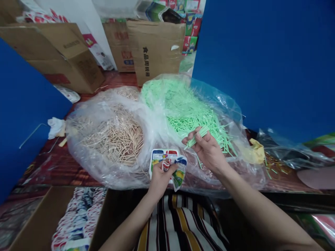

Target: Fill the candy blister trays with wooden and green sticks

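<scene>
My left hand is closed on printed pouches in white, blue and red with a yellow fruit picture, held low over the table's front edge. A small red-and-white striped piece shows between its thumb and fingers. Thin light-green sticks lie in a bundle in my closed right hand, just above the front of a loose green stick pile. That pile spills from a clear plastic bag. To the left, tan sticks fill another open clear bag.
Cardboard boxes stand at the back, and another box is at the back left. Below the table at left, an open carton holds striped packets. Blue panels flank both sides. Rubber bands lie at the right.
</scene>
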{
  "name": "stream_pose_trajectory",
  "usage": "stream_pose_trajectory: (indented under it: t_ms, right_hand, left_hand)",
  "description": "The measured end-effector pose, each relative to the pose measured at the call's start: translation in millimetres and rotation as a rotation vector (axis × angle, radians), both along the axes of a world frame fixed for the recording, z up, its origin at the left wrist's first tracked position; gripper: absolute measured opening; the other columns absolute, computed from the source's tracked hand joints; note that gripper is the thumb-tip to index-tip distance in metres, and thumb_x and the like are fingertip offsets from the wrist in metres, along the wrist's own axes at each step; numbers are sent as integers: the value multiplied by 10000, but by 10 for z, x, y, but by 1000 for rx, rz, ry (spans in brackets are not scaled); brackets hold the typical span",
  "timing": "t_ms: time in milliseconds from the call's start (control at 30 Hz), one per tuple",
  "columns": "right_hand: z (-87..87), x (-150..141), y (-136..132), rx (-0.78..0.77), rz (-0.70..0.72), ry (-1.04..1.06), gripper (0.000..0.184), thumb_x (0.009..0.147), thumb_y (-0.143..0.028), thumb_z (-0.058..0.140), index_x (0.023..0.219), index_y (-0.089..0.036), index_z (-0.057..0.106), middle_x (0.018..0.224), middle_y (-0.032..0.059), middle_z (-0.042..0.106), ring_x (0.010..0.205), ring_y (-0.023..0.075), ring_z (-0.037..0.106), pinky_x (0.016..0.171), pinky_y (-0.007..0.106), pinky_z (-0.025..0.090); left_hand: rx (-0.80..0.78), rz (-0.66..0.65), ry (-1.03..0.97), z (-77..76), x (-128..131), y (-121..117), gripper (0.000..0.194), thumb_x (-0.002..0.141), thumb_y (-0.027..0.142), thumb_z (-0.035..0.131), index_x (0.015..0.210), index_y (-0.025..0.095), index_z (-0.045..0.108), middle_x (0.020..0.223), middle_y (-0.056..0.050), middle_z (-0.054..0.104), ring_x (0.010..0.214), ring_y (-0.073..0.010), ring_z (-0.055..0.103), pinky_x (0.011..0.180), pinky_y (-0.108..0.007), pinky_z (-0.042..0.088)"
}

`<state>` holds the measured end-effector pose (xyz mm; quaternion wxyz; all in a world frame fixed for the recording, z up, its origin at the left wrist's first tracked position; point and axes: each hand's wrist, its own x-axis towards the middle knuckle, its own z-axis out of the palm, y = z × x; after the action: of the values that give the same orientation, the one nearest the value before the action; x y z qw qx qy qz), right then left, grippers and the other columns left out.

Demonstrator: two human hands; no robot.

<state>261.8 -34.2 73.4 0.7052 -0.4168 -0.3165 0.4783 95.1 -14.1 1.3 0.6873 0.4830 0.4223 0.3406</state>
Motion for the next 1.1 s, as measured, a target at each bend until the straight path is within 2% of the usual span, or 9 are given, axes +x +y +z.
stream_pose_trajectory:
  t_ms: [233, 433, 567, 700, 867, 933, 1000, 1100]
  right_hand:
    - [-67, -189, -66, 58, 148, -113, 127, 851, -352, 598, 929, -268, 541, 828, 6, 616, 878, 200, 636, 856, 398, 487]
    - [-134, -227, -81, 22, 236, -245, 128, 890, -361, 544, 933, -240, 552, 846, 15, 648, 957, 201, 628, 925, 397, 448]
    - [-198, -233, -75, -17, 238, -350, 140, 902, -356, 526, 948, -227, 555, 992, 43, 674, 1022, 191, 603, 968, 386, 424]
    - [-221, -233, -75, -70, 261, -423, 187, 884, -367, 556, 968, -201, 574, 1203, 76, 613, 1123, 201, 559, 996, 385, 414]
    - [-203, -215, -89, 4, 257, -341, 289, 932, -359, 474, 1205, -265, 466, 1210, 67, 613, 1067, 186, 610, 948, 414, 465]
    - [-202, -202, -105, 29, 224, -498, 269, 960, -338, 410, 1199, -258, 505, 1180, 65, 629, 1068, 180, 610, 948, 401, 469]
    - [-216, -192, -132, 66, 226, -789, 267, 960, -303, 410, 1160, -235, 572, 1168, 71, 638, 1102, 186, 590, 972, 389, 452]
    - [-274, -188, -180, 151, 208, -1104, 338, 933, -270, 471, 1265, -229, 517, 1247, 88, 599, 1163, 199, 553, 994, 394, 441]
  left_hand:
    - [-23, 1, -46, 40, 1, 12, 239, 689, 322, 735, 844, 142, 710, 764, -14, 709, 677, -136, 621, 674, -238, 486]
    - [22, 15, -28, 37, -14, 34, 224, 686, 308, 737, 829, 138, 711, 759, -17, 709, 679, -150, 619, 676, -250, 483]
    - [66, 31, 14, 15, -21, 59, 218, 693, 316, 727, 816, 136, 714, 757, -23, 707, 699, -164, 619, 689, -261, 483]
    - [93, 36, -8, 20, -34, 83, 229, 698, 303, 720, 851, 133, 716, 771, -28, 713, 700, -163, 616, 701, -270, 486]
    - [93, 59, 46, 38, -44, 95, 201, 689, 298, 722, 794, 126, 717, 720, -24, 703, 657, -150, 602, 665, -256, 477]
    - [79, 55, 36, 45, -45, 96, 201, 685, 304, 726, 785, 129, 717, 731, -24, 707, 666, -150, 606, 665, -252, 479]
    - [59, 47, 18, 60, -50, 94, 202, 685, 313, 726, 768, 130, 712, 722, -21, 705, 655, -149, 607, 651, -247, 478]
    - [46, 57, 20, 94, -71, 87, 211, 673, 318, 738, 754, 126, 707, 689, -13, 698, 628, -144, 604, 627, -240, 476]
